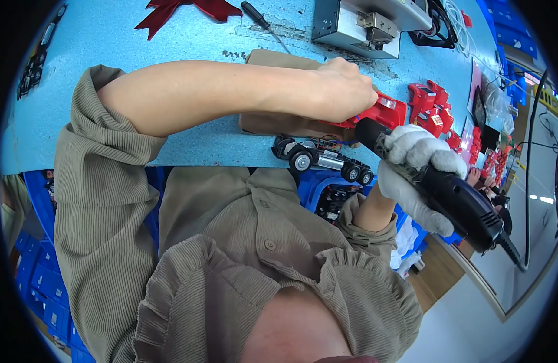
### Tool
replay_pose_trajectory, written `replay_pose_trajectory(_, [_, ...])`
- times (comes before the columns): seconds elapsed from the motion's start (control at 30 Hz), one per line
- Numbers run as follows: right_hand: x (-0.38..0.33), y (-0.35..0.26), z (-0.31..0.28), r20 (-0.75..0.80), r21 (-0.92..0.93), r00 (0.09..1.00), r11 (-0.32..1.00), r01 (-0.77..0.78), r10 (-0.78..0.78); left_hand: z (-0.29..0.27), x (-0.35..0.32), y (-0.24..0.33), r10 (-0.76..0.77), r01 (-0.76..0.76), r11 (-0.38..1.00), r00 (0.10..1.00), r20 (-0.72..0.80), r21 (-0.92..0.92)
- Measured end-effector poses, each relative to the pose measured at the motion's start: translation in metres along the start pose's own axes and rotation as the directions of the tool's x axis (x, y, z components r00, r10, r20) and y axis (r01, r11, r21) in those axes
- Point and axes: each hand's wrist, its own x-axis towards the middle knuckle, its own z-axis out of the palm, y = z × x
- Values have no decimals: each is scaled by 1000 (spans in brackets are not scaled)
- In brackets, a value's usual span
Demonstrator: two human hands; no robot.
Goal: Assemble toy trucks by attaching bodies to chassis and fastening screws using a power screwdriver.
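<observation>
My bare left hand (345, 91) reaches across from the left, its fingers closed on a red plastic toy truck cab (390, 111). The fingers hide part of the cab. My right hand (415, 157), in a white glove, is wrapped round a black corded tool shaped like an electric screwdriver (460, 202). Its dark nose points at the cab; the tip is hidden. Just below my hands, at the table's near edge, stands a black toy truck chassis (327, 162) with silver-hubbed wheels and thin wires. A brown cardboard piece (270, 124) lies under my left forearm.
On the blue table (188, 36) lie a screwdriver (264, 24) and a dark red bow (182, 12). A metal machine (364, 30) stands at the back. Several red parts (430, 109) sit to the right. A blue bin (318, 187) of dark parts is below the edge.
</observation>
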Motion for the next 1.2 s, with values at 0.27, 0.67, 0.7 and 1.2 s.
replay_pose_trajectory(0.27, [1,12,6,20,32,1000,999,8,-9,-15,-24,-22,11,30,893,996,88,-449])
replay_pose_trajectory(0.67, [106,43,-52,106,381,994,925,-6,-37,62,-55,-19,-233,-99,816,844,-482,-569])
replay_pose_trajectory(0.7, [128,66,-64,193,314,981,949,-43,-19,60,-50,-17,-205,-120,817,853,-480,-563])
replay_pose_trajectory(1.2, [43,5,-31,-21,221,998,974,-54,60,60,-47,-21,-200,-139,819,840,-505,-556])
